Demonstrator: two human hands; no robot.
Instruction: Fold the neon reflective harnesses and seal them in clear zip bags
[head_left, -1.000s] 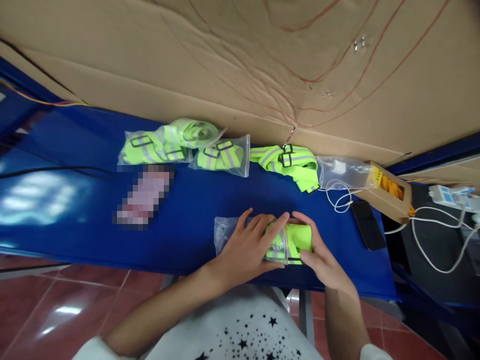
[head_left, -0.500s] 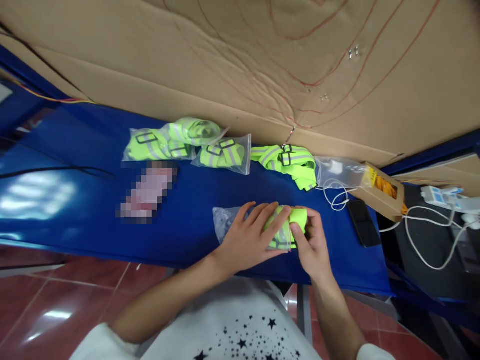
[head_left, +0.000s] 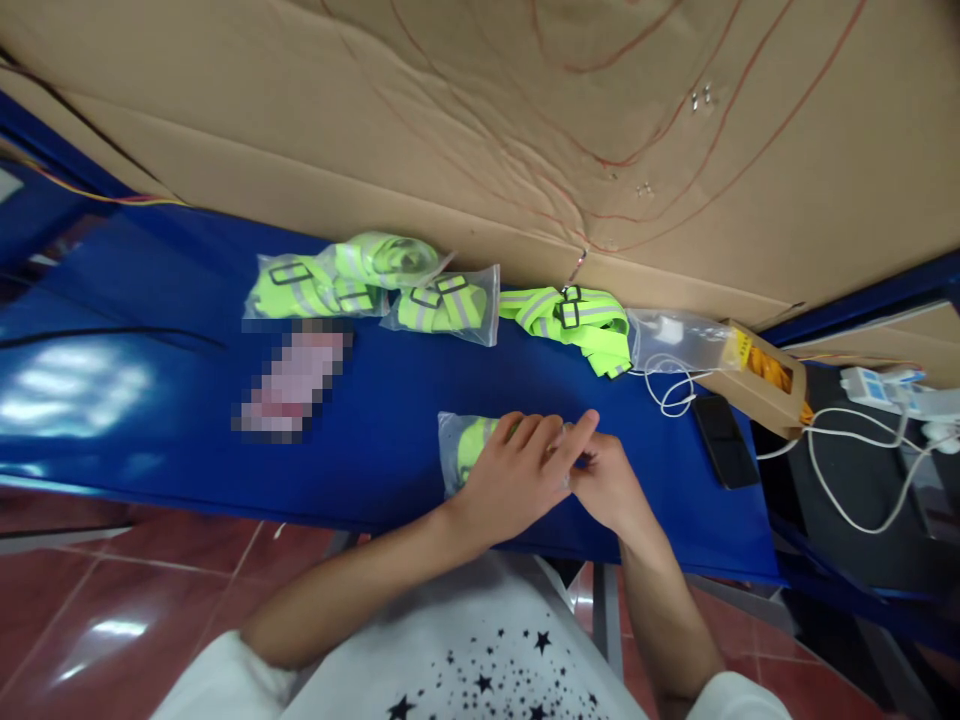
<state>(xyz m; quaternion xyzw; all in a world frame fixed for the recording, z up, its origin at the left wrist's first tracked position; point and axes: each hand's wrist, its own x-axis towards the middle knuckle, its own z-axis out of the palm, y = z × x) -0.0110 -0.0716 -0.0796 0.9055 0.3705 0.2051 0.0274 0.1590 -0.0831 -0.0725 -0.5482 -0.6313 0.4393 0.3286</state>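
A clear plastic bag [head_left: 449, 450] with a neon yellow-green reflective strap [head_left: 472, 445] in it lies near the front edge of the blue table. Across the bag's top rests my left hand [head_left: 517, 470], its fingers curled over the far side and the index finger stretched toward the right. At the bag's right end, my right hand [head_left: 609, 485] is closed with bent fingers, meeting the left fingertips. Most of the bag is hidden under both hands, and the right fingertips are partly covered.
Several bagged straps [head_left: 315, 288] lie along the cardboard wall [head_left: 300, 160]. Beside them is a loose reflective strap [head_left: 574, 318]. To the right are a white cable [head_left: 670, 385], a black phone [head_left: 724, 442] and an open cardboard box [head_left: 765, 380]. A blurred pinkish item [head_left: 294, 382] lies left.
The strap that stuck out at the bag's right end is now inside, filling the bag's left part. My right hand has turned and closed at that end, against my left fingers.
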